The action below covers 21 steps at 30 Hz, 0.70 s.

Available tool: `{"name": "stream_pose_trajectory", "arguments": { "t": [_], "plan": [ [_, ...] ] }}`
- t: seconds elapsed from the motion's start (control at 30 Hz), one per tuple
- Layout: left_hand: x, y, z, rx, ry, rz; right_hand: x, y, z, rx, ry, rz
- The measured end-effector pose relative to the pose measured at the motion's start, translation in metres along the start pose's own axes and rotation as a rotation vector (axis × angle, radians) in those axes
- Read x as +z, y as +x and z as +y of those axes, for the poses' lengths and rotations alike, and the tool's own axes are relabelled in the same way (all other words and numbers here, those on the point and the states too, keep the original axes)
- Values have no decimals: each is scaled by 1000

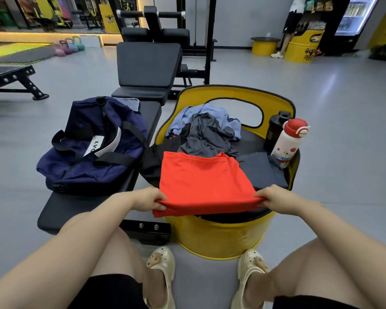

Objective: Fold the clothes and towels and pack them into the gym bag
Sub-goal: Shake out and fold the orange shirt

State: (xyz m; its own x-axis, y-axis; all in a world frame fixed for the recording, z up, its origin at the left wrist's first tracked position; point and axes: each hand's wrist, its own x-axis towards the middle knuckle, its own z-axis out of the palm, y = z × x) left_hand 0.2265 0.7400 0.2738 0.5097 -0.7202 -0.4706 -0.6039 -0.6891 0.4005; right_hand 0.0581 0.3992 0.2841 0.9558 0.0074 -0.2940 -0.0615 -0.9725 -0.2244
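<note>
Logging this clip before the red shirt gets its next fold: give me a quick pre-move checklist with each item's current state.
1. Left hand grips the red shirt's near edge: ok.
2. Right hand grips the same edge: ok.
3. Shirt lies flat on the yellow drum seat: ok, near edge lifted.
4. Navy gym bag on the bench, open to receive it: cannot tell.
5. Other clothes folded: not ok, the grey and blue pile is crumpled.
6. White bottle upright, clear of the shirt: ok.

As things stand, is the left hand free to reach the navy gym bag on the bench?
Probably not yet: the left hand pinches the red shirt, as does the right hand. Nothing blocks the gym bag to its left once it lets go.
</note>
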Motion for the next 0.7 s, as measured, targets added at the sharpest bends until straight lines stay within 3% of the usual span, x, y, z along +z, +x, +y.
{"name": "stream_pose_trajectory", "arguments": {
  "t": [0.13, 0.27, 0.4, 0.53, 0.7],
  "plan": [
    [-10, 5, -9, -17, -154, 42, -9, 12, 8, 58, 197, 94],
    [-16, 20, -22, -118, -451, 218, -20, 33, 9, 138, 364, 233],
    [-22, 48, -24, -254, -670, 427, -22, 68, 18, 233, 401, 230],
    [-31, 81, -26, -352, -604, 616, -18, 103, 29, 352, 454, 248],
    [-43, 115, -23, -376, -487, 744, -16, 143, 34, 437, 462, 280]
  ]
}}
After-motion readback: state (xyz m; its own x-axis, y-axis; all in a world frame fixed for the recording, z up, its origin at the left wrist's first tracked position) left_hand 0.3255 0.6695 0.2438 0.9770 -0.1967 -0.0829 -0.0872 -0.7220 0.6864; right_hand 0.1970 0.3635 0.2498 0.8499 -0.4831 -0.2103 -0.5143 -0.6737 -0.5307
